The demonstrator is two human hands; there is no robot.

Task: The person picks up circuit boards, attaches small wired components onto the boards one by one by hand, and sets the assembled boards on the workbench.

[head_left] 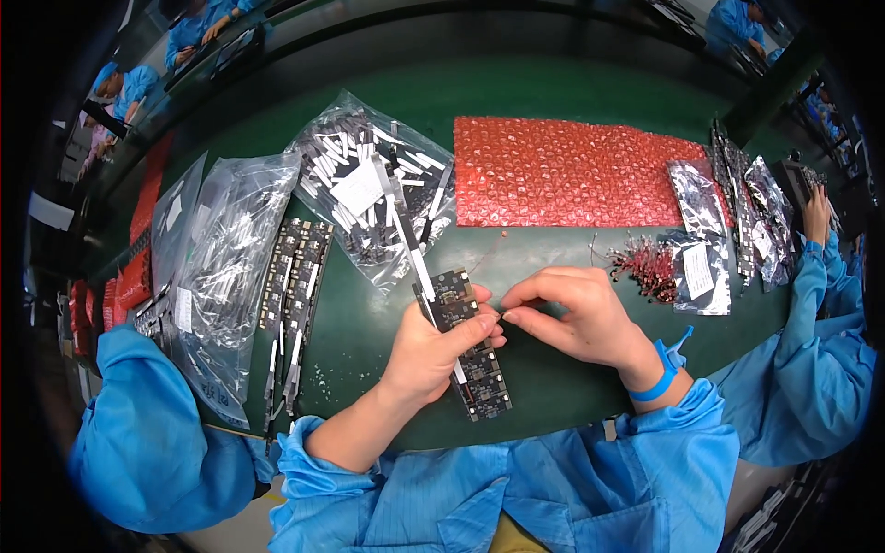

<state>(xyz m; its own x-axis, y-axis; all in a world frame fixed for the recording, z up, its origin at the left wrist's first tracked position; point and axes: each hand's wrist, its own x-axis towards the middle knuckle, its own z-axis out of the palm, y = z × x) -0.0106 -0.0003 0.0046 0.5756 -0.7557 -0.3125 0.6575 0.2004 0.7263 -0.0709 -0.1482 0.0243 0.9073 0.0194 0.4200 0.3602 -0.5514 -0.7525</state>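
Observation:
My left hand (419,355) is closed round a long black circuit board panel (484,382), thumb on top, and holds it tilted above the green table. A narrow black-and-white strip (410,244) runs along the panel's left side and sticks out past its far end. Just right of the panel, my right hand (585,318) has thumb and forefinger pinched together by the left fingertips. Whatever they pinch is too small to make out. A thin red wire (487,253) with a small round end shows beyond the fingers. Round my right wrist is a blue strap (666,373).
Red bubble wrap (562,170) lies at the back. Left of it is a clear bag (355,189) of black-and-white strips. More panels (300,267) and clear bags (235,249) lie left. Small red-wired parts (648,267) and silvery bags (702,276) are right. A co-worker's hand (817,214) is far right.

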